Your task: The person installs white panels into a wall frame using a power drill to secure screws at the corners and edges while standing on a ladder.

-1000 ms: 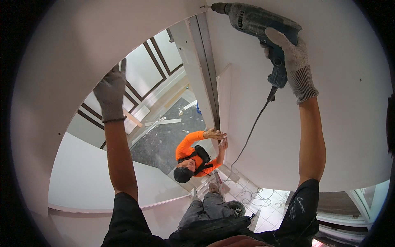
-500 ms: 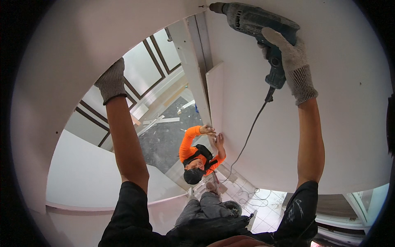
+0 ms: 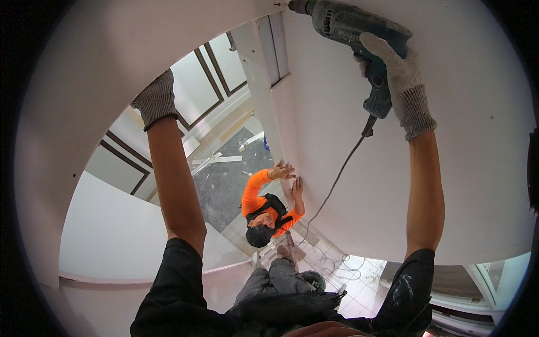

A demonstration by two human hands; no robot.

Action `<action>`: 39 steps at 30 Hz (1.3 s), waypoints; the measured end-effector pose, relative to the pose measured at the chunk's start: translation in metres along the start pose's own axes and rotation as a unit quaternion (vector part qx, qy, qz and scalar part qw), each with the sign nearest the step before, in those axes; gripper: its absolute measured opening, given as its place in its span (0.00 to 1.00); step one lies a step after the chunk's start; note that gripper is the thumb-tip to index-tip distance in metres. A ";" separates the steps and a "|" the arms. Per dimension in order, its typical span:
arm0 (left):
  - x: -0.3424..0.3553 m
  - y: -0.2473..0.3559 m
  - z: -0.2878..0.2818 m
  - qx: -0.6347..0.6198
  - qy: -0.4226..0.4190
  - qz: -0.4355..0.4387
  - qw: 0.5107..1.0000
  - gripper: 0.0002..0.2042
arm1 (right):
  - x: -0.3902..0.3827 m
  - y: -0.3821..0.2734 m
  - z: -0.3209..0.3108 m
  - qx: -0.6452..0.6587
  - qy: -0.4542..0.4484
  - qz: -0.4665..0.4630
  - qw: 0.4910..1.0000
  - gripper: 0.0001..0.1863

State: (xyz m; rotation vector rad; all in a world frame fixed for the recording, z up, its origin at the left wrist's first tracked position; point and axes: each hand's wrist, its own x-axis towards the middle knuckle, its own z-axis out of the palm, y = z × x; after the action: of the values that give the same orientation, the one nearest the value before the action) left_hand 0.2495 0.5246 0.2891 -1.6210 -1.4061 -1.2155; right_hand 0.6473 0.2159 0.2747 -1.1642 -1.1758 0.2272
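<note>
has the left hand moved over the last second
Yes. The left hand has slid left along the white panel, away from the upright white frame post.

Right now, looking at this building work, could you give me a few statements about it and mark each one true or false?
1. The right hand grips a corded power drill. True.
2. The left hand holds a hammer. False: it is gloved and presses flat against the white panel.
3. A co-worker in orange stands below, hands on the post. True.
4. Both hands are bare. False: both wear knitted gloves.
</note>
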 end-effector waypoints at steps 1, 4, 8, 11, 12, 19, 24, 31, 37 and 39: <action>0.000 -0.005 0.007 0.023 0.011 0.006 1.000 0.23 | -0.001 0.002 0.000 0.020 -0.005 0.010 1.000 0.31; 0.003 -0.013 0.029 -0.036 -0.022 -0.013 0.999 0.24 | 0.001 0.007 -0.001 -0.013 -0.011 -0.015 1.000 0.31; 0.004 -0.017 0.046 -0.322 0.064 -0.011 0.944 0.25 | 0.004 0.007 -0.002 -0.011 -0.035 -0.024 0.999 0.30; -0.001 -0.023 0.050 -0.066 -0.078 -0.035 0.994 0.27 | 0.006 0.002 -0.003 -0.039 -0.047 -0.001 0.998 0.30; 0.001 -0.021 0.053 -0.185 -0.032 -0.022 0.982 0.27 | 0.006 0.000 -0.004 -0.057 -0.041 0.007 0.998 0.30; -0.004 -0.001 0.015 0.051 -0.057 -0.019 0.997 0.26 | 0.008 0.007 0.002 -0.037 -0.010 0.004 0.999 0.31; -0.009 0.015 -0.007 -0.008 -0.095 -0.066 0.993 0.26 | 0.009 0.016 -0.002 -0.015 -0.020 0.007 1.000 0.23; -0.006 -0.008 0.046 -0.602 0.080 -0.074 0.791 0.27 | 0.009 0.023 -0.002 -0.045 -0.044 -0.031 0.998 0.22; -0.007 0.005 0.028 -0.913 0.057 -0.312 0.258 0.22 | 0.009 0.019 0.002 -0.098 -0.023 -0.015 0.995 0.26; -0.006 0.010 0.017 -0.880 0.040 -0.320 0.348 0.22 | 0.009 0.014 0.000 -0.122 -0.027 0.011 0.992 0.27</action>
State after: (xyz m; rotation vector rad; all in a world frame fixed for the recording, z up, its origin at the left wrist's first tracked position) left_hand 0.2633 0.5359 0.2785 -1.6516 0.1925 -3.9918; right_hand 0.6566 0.2283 0.2684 -1.3917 -1.2654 0.1346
